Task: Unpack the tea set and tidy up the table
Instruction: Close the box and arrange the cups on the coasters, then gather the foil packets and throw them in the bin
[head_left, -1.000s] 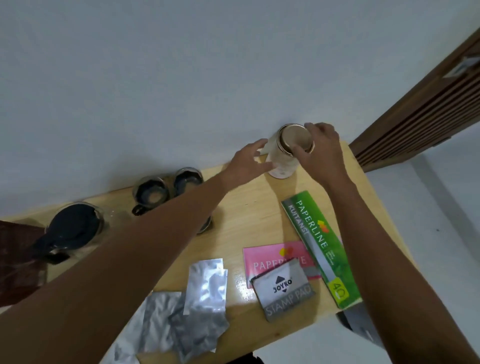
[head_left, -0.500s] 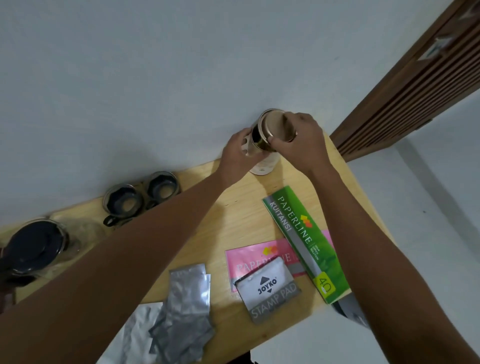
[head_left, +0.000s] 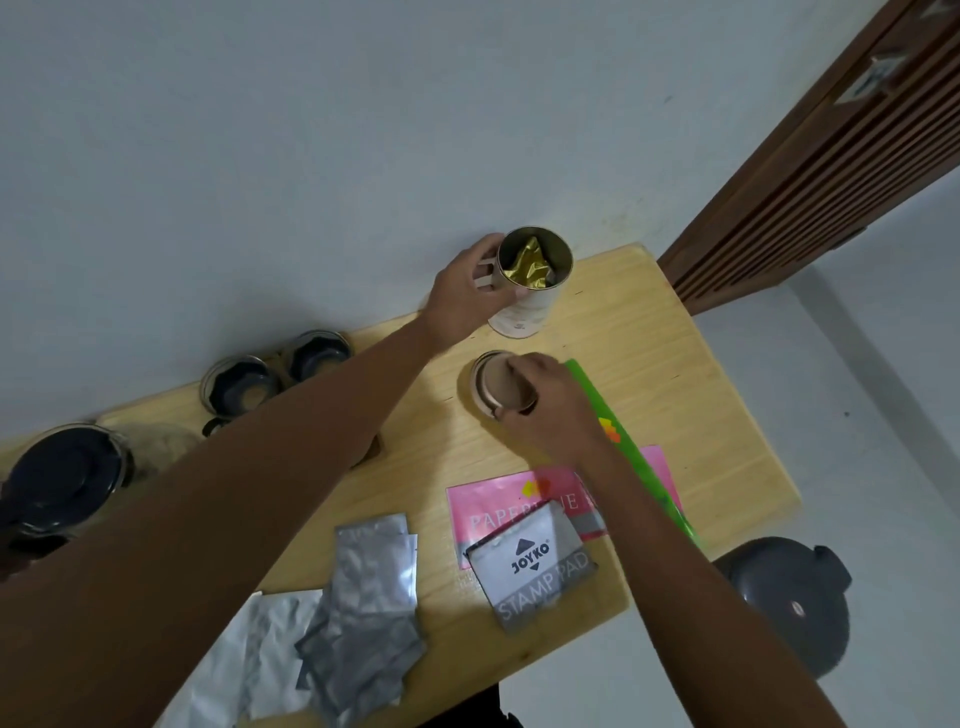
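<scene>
Your left hand (head_left: 467, 296) grips the open tin (head_left: 530, 291) at the far edge of the table (head_left: 675, 395), with gold foil (head_left: 530, 267) showing inside. Your right hand (head_left: 550, 410) holds the lid (head_left: 496, 387) by its rim, just nearer than the tin.

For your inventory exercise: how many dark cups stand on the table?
2: one dark cup and another side by side near the wall, left of the left forearm; others may be hidden beneath it.
</scene>
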